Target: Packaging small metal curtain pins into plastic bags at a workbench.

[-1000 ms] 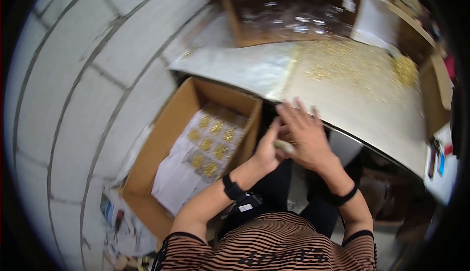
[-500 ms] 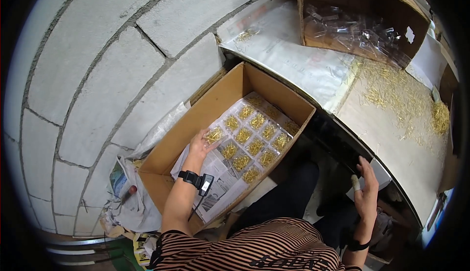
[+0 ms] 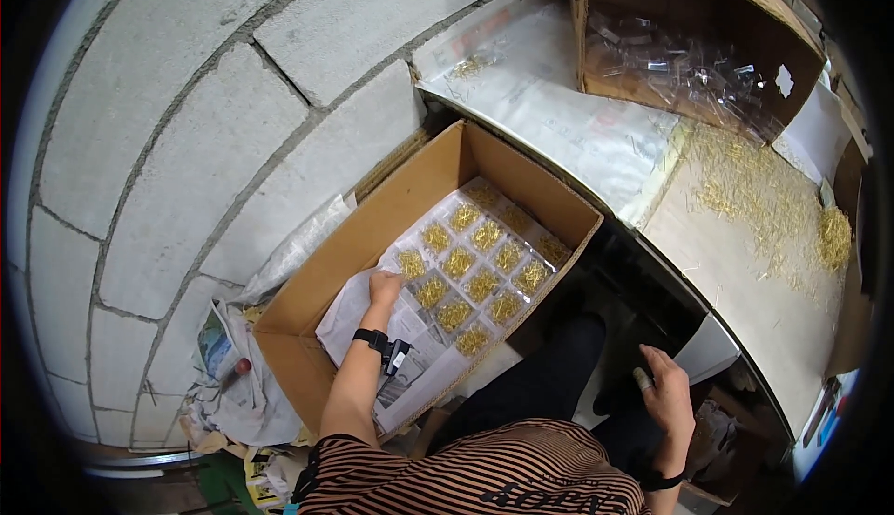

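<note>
1. Nearest, a striped shirt (image 3: 466,468) is filling the lower edge, with dark trousers (image 3: 531,361) showing beyond it.
2. The right hand (image 3: 666,394) is hovering beside the bench, well apart from the cases; its grip is looking loose and part-way wide, with nothing visible in it, and one digit is wearing a pale wrap (image 3: 643,379).
3. To the left, crumpled sheeting (image 3: 265,413) is lying outside the carton, a small red round thing (image 3: 243,366) showing on it.
4. The left arm, wearing a black wrist device (image 3: 396,357), is reaching into an open carton (image 3: 312,296), over printed paper (image 3: 414,380).
5. The left hand (image 3: 385,288) is curling narrow against the near side of a clear case (image 3: 410,264) of gold pins; whether it is gripping the case I cannot tell.
6. That case is lying at the left end of rows of similar cases (image 3: 482,282); the carton's walls are rising around them, one standing between them and the trousers.
7. Beyond, the bench (image 3: 782,347) is carrying plastic sheeting (image 3: 559,133), scattered pins (image 3: 754,189) and a heap (image 3: 834,238).
8. Farther, a tipped box (image 3: 579,26) is holding clear empties (image 3: 689,77); a block wall (image 3: 186,142) is flanking the left.
</note>
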The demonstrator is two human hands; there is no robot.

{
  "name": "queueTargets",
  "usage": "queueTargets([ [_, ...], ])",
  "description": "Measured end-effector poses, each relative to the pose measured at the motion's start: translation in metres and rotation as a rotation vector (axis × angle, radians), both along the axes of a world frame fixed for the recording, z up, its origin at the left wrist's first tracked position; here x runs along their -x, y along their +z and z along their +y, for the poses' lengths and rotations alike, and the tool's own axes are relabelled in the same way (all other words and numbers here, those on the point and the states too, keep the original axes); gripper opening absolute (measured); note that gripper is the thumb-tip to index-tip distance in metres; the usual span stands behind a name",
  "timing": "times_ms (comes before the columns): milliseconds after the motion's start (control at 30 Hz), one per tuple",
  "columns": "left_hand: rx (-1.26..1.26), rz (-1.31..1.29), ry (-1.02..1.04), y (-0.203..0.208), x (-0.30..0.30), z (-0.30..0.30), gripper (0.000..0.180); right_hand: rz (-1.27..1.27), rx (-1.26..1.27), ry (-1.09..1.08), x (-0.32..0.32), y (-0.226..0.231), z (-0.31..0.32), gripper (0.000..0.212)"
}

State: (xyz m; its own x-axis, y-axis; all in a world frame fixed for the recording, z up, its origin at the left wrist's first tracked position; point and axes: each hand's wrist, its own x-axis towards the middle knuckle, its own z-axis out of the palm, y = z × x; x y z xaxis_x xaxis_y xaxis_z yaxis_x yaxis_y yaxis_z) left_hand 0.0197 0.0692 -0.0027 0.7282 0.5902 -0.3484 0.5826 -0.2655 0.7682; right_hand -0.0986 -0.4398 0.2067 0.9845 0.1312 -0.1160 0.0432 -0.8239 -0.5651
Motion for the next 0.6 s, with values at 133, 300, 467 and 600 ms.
queueTargets([
  [133,0.362,-0.074,0.165,0.003,-0.009,-0.012,0.014,0.0,0.009,0.021,0.003,-0.003,-0.001,0.036],
  [300,-0.692,-0.217,-0.107,-0.074,0.017,0.094,0.022,-0.1,-0.033,-0.002,0.006,0.012,-0.007,0.034],
  [467,-0.453,-0.232,0.145,-0.108,0.039,0.16,0.023,-0.227,0.034,-0.013,0.009,0.026,-0.046,0.034],
  [600,-0.64,0.176,-0.157,0.005,0.016,0.066,0.016,-0.25,0.181,-0.143,0.004,0.051,-0.107,0.036],
])
